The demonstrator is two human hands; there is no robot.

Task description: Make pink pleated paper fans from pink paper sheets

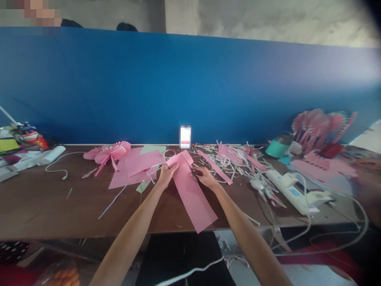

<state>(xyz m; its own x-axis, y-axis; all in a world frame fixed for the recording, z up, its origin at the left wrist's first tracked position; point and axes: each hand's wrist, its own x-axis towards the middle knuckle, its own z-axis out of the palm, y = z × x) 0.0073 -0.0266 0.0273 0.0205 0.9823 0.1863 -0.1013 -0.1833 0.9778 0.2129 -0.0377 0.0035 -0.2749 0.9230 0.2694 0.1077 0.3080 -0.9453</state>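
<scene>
A long pink paper sheet (193,196) lies across the front of the brown table (44,202), its near end hanging over the edge. My left hand (166,173) pinches the sheet's far left edge, fingers closed on it. My right hand (205,176) is closed around dark scissors (195,173) whose blades meet the paper's right side near the top.
Loose pink sheets (137,167) and folded pink paper fans (110,153) lie at left. White paper strips (232,161), a white power strip (290,190) with cables, a teal object (278,147) and more fans (321,125) fill the right. A blue partition (190,87) backs the table.
</scene>
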